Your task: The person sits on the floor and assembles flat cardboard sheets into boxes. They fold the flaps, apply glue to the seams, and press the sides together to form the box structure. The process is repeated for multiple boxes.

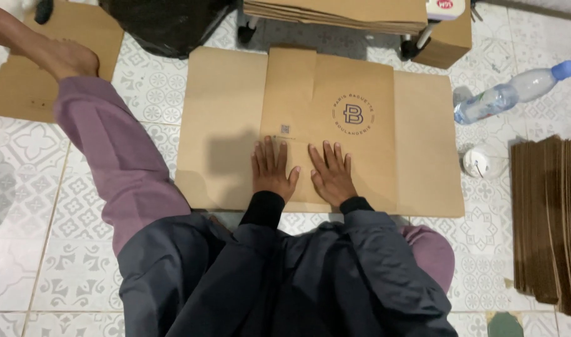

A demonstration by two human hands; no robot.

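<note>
A flat brown paper sheet (223, 125) with folded panels and a round printed logo lies on the patterned tile floor in front of me. My left hand (271, 170) presses flat on its near middle, fingers spread. My right hand (331, 176) lies flat just beside it, palm down, thumbs almost touching. Neither hand holds anything. Dark sleeves cover both wrists.
A stack of brown paper pieces (547, 218) stands at the right. A plastic water bottle (513, 90) and a small white roll (479, 162) lie at right. More flat cardboard (341, 12) and a black bag (167, 22) sit at the back. My outstretched leg (110, 150) lies at left.
</note>
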